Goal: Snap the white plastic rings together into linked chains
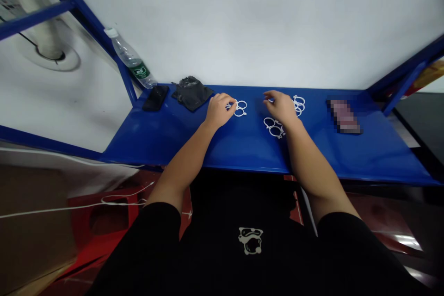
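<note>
My left hand (219,110) is closed in a pinch at a white plastic piece made of joined rings (240,112), just above or on the blue table. Part of that piece is hidden behind my fingers. To the right, my right hand (280,105) hovers with thumb and fingers curled but apart, and nothing shows between them. Below its wrist lies another cluster of white rings (275,131), partly covered by my forearm. More white rings (299,105) show just past the right side of that hand.
On the blue table (239,155) a crumpled dark bag (193,93) and a black phone (156,98) lie at left. A plastic bottle (133,61) stands at the back left corner. A blurred-out flat object (347,116) lies at right. Blue frame bars flank both ends.
</note>
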Demonstrator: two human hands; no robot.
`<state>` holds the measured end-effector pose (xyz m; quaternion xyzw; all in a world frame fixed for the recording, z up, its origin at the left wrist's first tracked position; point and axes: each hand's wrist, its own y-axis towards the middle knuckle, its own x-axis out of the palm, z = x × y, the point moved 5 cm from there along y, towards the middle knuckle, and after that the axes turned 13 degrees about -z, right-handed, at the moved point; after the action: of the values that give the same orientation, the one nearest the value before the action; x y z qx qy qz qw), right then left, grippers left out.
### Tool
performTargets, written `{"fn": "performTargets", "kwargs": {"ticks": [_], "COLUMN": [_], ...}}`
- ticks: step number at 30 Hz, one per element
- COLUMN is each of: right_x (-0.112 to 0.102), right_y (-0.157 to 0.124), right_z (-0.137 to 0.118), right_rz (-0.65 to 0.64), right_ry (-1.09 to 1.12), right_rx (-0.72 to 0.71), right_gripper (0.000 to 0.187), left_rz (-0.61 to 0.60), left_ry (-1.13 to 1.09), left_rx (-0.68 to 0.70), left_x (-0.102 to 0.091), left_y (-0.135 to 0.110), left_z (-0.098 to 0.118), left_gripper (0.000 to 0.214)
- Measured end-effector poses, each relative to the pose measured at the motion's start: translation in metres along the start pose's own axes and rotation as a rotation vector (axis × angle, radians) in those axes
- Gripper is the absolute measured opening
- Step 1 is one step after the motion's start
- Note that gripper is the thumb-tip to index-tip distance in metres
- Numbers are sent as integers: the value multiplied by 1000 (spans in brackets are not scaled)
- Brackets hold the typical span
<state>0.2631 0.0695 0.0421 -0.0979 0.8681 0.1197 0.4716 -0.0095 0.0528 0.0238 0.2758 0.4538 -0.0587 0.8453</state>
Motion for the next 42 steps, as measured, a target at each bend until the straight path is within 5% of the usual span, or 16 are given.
{"fn": "performTargets", "kwargs": {"ticks": [5, 9, 17, 22, 31, 42], "right_x": [-20, -13, -20, -11, 49, 56], "right_y": [4, 4, 3, 4, 2, -2], "right_z": [58, 69, 43, 15, -36, -46], "right_rz": [35, 1, 88, 130, -178, -235], "right_ry": [-94, -100, -18, 221, 784, 937], "right_rx": [231, 239, 156, 52, -96, -188], "right_gripper": [36, 41, 48, 60, 46, 57], "left_rz": [76, 48, -37, -118, -142, 19], "left_ry": [6, 2, -9, -25, -33, -47], "left_rx": [-57, -39, -20, 19, 229, 365], "left_x": [-3, 4, 10, 12, 5, 6], "left_y": [-1, -1, -1, 0, -4, -4], "left_z": [-11, -14, -9, 2, 29, 27], "left_gripper": [10, 8, 8, 10, 11, 12]}}
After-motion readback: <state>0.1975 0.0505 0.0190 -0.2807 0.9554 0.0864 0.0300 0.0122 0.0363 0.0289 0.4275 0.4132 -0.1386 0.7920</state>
